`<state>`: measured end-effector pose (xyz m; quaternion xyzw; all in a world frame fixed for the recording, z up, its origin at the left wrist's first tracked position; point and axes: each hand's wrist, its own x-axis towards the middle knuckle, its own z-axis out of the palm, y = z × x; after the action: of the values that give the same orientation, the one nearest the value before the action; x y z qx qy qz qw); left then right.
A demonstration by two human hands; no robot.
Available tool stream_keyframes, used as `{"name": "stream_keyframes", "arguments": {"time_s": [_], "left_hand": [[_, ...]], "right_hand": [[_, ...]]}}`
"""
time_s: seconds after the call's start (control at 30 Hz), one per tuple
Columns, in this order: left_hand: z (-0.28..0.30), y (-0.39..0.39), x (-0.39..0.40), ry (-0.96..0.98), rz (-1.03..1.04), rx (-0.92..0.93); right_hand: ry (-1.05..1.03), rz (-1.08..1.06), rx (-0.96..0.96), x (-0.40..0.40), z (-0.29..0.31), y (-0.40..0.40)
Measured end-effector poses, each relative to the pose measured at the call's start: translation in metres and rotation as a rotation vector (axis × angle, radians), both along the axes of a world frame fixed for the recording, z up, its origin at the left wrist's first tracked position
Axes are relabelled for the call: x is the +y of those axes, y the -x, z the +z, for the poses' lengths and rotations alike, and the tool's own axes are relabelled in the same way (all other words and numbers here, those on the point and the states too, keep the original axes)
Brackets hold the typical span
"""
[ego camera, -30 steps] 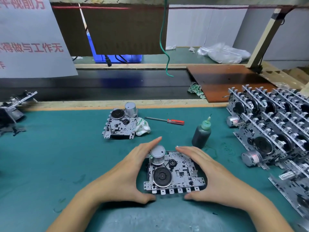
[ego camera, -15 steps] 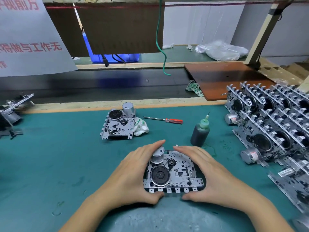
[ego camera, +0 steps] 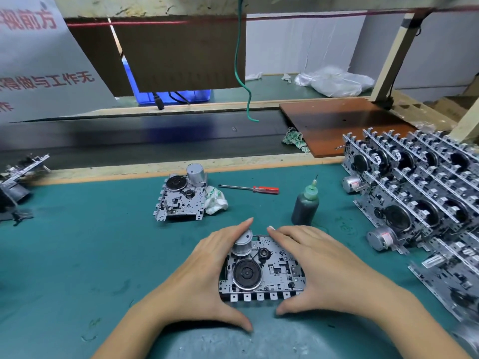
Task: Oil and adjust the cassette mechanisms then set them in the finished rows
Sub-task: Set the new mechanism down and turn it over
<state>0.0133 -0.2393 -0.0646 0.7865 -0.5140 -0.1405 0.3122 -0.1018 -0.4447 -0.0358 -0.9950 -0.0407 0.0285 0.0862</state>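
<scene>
Low in the middle of the frame, a cassette mechanism (ego camera: 261, 274) lies flat on the green mat (ego camera: 77, 255). The left hand (ego camera: 204, 278) and right hand (ego camera: 321, 270) cup its sides, fingers and thumbs curled round it. The finished rows (ego camera: 420, 187) stand at the right.

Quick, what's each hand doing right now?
Left hand: holds the cassette mechanism by its left side.
Right hand: holds the same mechanism by its right side.

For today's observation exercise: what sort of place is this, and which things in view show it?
Most likely a small electronics assembly line. Finished cassette mechanisms stand in rows on the right, a conveyor belt runs behind the green work mat, and an oil bottle and screwdriver lie ready.
</scene>
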Motion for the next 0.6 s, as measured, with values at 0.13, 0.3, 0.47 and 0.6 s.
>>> {"name": "stream_keyframes", "arguments": {"time_s": [0.13,0.3,0.47,0.6], "left_hand": [[-0.005,0.001,-0.001,0.019,0.017,0.009],[0.003,-0.001,-0.005,0.192,0.055,0.389],[0.017,-0.006,-0.003,0.477,0.047,1.185],[0.015,0.018,-0.007,0.559,-0.146,1.622]], "right_hand": [[0.023,0.016,0.003,0.005,0.006,-0.009],[0.109,0.082,-0.039,0.01,0.021,-0.017],[-0.684,0.026,0.128,0.014,0.041,-0.005],[-1.348,-0.048,0.334,0.045,0.02,0.002]]}}
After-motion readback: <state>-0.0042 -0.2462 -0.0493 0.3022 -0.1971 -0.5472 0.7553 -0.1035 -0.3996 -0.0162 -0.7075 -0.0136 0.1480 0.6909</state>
